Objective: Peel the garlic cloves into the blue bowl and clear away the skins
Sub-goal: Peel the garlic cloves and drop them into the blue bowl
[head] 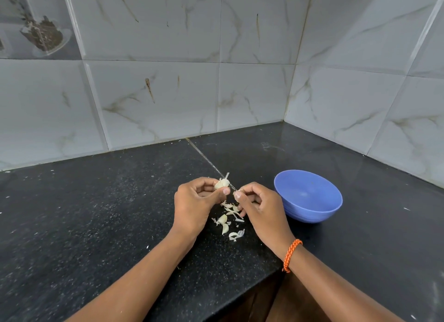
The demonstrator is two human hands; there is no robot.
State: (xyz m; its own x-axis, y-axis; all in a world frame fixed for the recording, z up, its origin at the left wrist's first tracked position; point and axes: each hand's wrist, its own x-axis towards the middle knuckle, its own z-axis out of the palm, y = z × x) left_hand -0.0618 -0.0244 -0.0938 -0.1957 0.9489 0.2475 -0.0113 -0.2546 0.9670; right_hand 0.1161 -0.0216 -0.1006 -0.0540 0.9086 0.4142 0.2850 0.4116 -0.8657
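Observation:
My left hand [195, 201] grips a piece of garlic [222, 183] with its dry stem sticking up, held between thumb and fingertips above the counter. Just to its right, my right hand [258, 208] pinches a small bit of garlic skin [237, 191] between thumb and forefinger. Several pale skins and cloves [228, 222] lie scattered on the black counter below and between the hands. The blue bowl [310, 210] stands right of my right hand, and its inside looks empty.
The black speckled counter [108, 225] fills a corner, with grey marbled tile walls [252, 93] behind and to the right. The counter's front edge [242, 295] runs diagonally under my forearms. An orange braided band [291, 254] circles my right wrist.

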